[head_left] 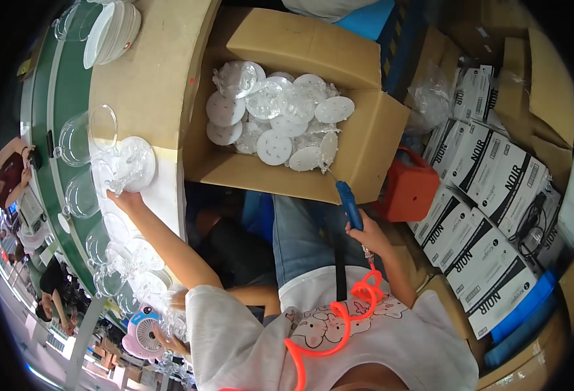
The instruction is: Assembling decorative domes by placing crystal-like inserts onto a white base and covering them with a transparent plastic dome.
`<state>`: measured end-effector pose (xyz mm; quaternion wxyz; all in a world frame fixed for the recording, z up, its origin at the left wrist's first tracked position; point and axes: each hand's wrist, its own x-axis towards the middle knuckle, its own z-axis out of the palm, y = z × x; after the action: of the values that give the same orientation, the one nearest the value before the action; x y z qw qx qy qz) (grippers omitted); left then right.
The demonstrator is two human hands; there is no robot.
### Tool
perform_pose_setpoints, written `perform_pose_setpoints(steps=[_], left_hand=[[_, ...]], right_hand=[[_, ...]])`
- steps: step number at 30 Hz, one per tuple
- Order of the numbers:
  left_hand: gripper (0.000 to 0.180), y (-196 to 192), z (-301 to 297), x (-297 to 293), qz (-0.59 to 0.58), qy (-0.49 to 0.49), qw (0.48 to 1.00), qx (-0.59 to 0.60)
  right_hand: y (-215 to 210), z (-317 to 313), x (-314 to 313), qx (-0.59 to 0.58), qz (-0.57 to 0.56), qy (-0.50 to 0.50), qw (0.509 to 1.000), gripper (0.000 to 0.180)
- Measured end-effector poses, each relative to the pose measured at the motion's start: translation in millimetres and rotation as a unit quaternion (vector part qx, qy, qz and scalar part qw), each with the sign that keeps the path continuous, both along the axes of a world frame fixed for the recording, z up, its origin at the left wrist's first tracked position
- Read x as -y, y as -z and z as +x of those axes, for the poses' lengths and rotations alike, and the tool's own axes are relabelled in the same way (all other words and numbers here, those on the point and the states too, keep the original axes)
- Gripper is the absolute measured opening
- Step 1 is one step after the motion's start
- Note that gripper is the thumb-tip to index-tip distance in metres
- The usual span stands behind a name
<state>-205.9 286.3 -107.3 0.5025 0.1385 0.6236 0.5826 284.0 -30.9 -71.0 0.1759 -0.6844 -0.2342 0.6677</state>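
Observation:
My right hand [372, 236] grips a blue air blow gun [347, 202], its thin nozzle pointing toward the lower edge of an open cardboard box [293, 42]. A bright orange-red coiled hose [347, 319] runs from the gun across my shirt. On the left, my left hand [127, 201] is closed at the edge of a white disc with clear plastic parts [136, 164], over the worktable; its fingertips are partly hidden. Inside the box lies a heap of white perforated discs [274, 147] with clear plastic pieces.
Clear round covers [78, 140] line the green conveyor [72, 62] beyond the table. White plates [112, 32] are stacked at the far left. A red plastic container [409, 186] and white printed cartons [489, 274] stand right. A pink fan [145, 335] and other people are at lower left.

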Motion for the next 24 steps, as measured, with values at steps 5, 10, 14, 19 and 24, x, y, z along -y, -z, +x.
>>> perform_pose_setpoints(steps=[5,10,14,19,24], left_hand=[[0.04,28.3,-62.8,16.2,0.028,-0.175,0.966,-0.188],[0.046,-5.4,-24.1,51.5,-0.017,-0.265,0.952,-0.153],[0.037,-56.1,150.4,97.2,0.001,-0.111,0.795,-0.597],[0.042,52.5,358.7,154.3,0.1,0.615,0.508,-0.595],[0.046,209.9,409.5,205.6,0.16,0.686,0.211,-0.678]], right_hand=[[-10.7,-0.5,-16.4,-0.028,-0.032,-0.017,0.999,0.039],[-14.1,4.6,-16.3,-0.002,-0.037,-0.013,0.999,0.039],[-14.8,7.5,-13.7,0.043,-0.038,-0.02,0.998,0.038],[-21.7,19.2,-0.2,0.098,0.006,-0.016,0.995,0.031],[-26.3,25.4,10.9,0.108,-0.017,0.008,0.994,0.03]])
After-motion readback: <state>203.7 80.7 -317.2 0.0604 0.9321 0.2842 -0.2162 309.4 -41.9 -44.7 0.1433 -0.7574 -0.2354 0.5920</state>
